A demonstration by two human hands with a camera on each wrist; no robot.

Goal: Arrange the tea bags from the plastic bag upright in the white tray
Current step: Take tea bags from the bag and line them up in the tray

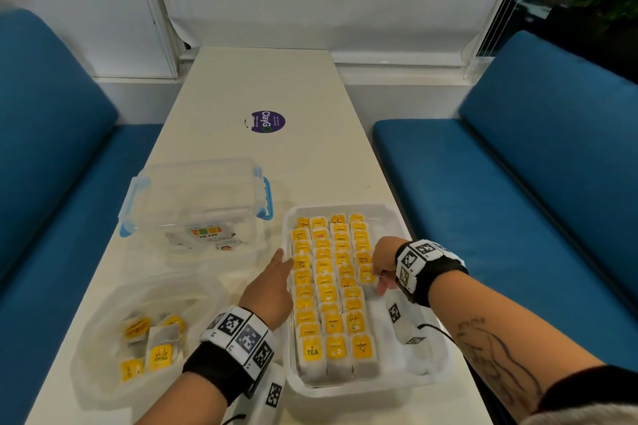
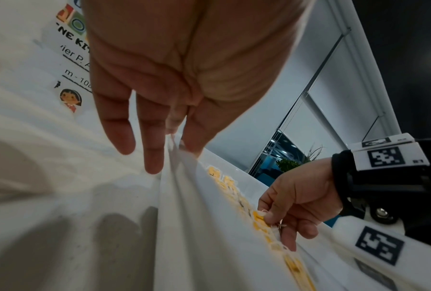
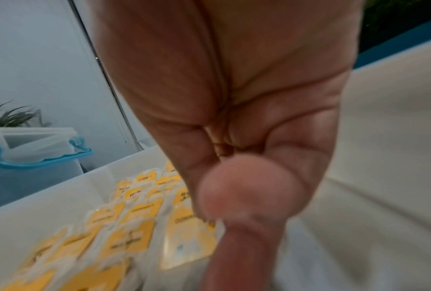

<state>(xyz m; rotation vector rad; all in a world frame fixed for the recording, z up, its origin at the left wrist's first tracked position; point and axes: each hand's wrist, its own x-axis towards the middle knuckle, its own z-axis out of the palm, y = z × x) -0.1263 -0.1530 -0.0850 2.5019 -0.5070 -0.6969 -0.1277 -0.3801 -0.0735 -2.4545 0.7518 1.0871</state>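
The right hand (image 1: 383, 260) pinches a tea bag (image 1: 366, 273) into the white tray's (image 1: 428, 378) fourth row; the left hand (image 1: 272, 290), fingers straight, steadies the tray's left rim. Three rows stand filled. Left of the tray, the plastic bag (image 1: 103, 355) still holds several.

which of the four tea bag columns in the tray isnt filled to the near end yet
The rightmost column, where the right hand pinches a tea bag. Nearer than that bag, the white tray floor is bare, while the other three columns reach the near end.
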